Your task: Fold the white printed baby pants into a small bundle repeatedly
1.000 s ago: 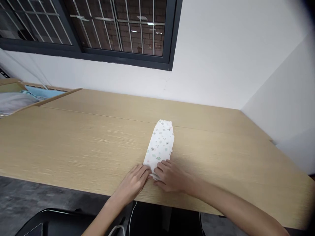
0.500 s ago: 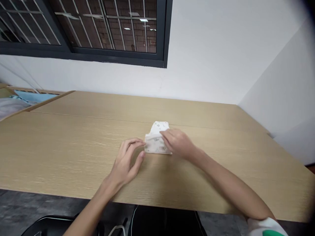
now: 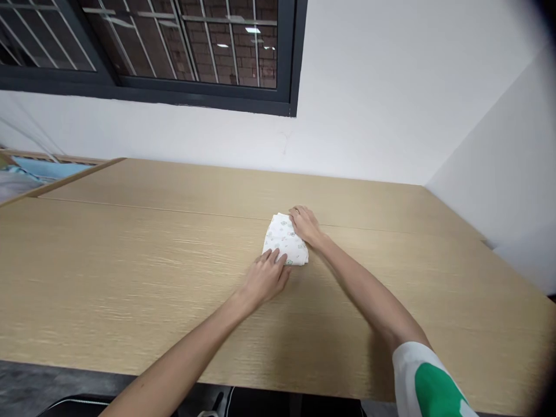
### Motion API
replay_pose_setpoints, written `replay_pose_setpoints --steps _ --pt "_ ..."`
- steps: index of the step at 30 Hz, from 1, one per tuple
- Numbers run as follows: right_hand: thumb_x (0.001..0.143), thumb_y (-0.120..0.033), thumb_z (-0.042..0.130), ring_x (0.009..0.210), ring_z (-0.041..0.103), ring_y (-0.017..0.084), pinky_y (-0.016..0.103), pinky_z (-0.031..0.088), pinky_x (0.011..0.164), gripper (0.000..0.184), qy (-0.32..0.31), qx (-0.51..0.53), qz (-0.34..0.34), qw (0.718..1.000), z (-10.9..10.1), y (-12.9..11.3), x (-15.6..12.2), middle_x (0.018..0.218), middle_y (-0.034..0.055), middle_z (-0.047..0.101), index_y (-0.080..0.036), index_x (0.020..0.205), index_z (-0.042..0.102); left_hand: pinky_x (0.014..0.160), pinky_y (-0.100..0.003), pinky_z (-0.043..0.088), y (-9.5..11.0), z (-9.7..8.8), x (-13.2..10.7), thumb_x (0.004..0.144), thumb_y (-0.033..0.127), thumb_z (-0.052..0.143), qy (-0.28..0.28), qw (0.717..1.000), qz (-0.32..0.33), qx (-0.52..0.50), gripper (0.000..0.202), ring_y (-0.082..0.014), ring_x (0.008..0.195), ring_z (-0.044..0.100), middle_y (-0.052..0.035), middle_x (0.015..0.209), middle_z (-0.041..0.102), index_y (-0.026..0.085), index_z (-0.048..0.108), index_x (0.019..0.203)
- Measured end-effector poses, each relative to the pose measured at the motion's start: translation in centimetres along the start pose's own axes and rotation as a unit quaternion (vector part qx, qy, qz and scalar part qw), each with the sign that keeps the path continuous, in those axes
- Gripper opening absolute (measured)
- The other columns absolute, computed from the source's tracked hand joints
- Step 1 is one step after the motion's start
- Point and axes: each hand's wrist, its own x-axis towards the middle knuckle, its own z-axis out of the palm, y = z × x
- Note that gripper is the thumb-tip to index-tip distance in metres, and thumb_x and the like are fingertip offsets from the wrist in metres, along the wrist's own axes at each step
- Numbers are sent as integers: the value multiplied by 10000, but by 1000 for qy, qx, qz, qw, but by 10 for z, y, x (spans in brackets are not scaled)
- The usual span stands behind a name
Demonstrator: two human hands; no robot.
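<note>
A white cloth with small printed figures [image 3: 284, 234] lies folded into a small pad on the wooden table. Its layers show at the lower right corner. My left hand [image 3: 266, 277] rests on the cloth's near edge, fingers spread and laid flat over it. At the far right corner, my right hand [image 3: 304, 225] lies palm down with its fingers stretched over the cloth's edge. Part of the cloth is hidden under the fingers of both hands.
The wide wooden table [image 3: 143, 278] runs to a white wall [image 3: 360, 104] with a dark-framed barred window [image 3: 186, 98]. At the far left, light blue fabric [image 3: 52, 168] lies beyond a wooden edge. A black chair [image 3: 73, 405] stands below the table's near edge.
My right hand has brought the cloth's raised flap away from me and laid it over the far part. My left hand has moved right, from beside the cloth onto its near edge.
</note>
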Motion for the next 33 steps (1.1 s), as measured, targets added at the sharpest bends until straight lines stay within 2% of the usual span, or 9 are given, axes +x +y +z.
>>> replay_pose_setpoints --steps 3,6,8,11,16,21,25,29,33 --pt "1089 -338 357 1425 432 292 488 323 1202 458 -14 47 -97 994 -5 -27 -19 1510 180 525 -111 1443 538 1096 -558 433 2 8 -7 1012 380 500 3 1000 -2 -21 468 -389 1386 486 -226 1470 540 127 537 1404" --pt "1103 -428 327 1502 353 239 427 291 1249 552 -112 142 -234 955 -8 -56 -45 1591 139 450 -100 1532 444 1086 -585 443 4 13 -11 1001 396 512 -13 998 -6 -59 505 -410 1350 524 -236 1412 593 110 551 1416" --pt "1107 -432 319 1519 330 220 391 288 1261 548 -164 185 -267 931 -5 -67 -60 1619 80 417 -161 1576 405 1060 -577 469 6 16 -12 975 356 542 -19 998 -5 -68 510 -418 1317 555 -228 1394 613 103 563 1418" --pt "1101 -417 336 1526 317 240 390 270 1279 526 -189 205 -250 927 4 -69 -70 1629 18 383 -238 1592 401 1093 -581 443 8 17 -13 964 299 536 -4 999 13 -49 532 -425 1378 501 -205 1478 559 105 530 1460" --pt "1112 -414 254 1558 219 260 482 241 1284 577 -215 140 -223 940 15 -53 -58 1663 101 291 -124 1602 348 1144 -573 396 10 13 -10 1007 401 519 1 999 15 -37 542 -400 1363 524 -244 1410 604 68 553 1433" --pt "1113 -426 233 1560 216 261 529 238 1266 588 -200 66 -213 954 24 -38 -42 1667 131 276 -114 1604 325 1132 -578 390 8 18 -12 1008 461 508 6 1000 5 -21 582 -406 1367 516 -276 1380 603 48 537 1417" --pt "1105 -472 254 1564 203 264 529 179 1275 603 -175 15 -189 966 29 -20 -28 1674 117 265 -143 1605 332 1134 -583 384 7 20 -13 992 453 537 -5 1000 -3 -9 614 -445 1448 414 -287 1503 491 60 472 1461" --pt "1100 -506 223 1577 139 251 513 130 1282 627 -156 4 -160 975 28 0 -16 1698 83 194 -184 1636 250 1174 -588 343 10 16 -12 1006 431 516 -48 999 -15 -6 616 -475 1480 342 -322 1554 407 32 458 1472" --pt "1092 -535 186 1584 89 234 486 109 1285 650 -149 22 -154 976 31 10 -13 1709 67 154 -200 1649 205 1184 -572 352 7 14 -10 996 394 529 -46 998 -20 -27 601 -446 1493 337 -305 1569 397 54 444 1484"
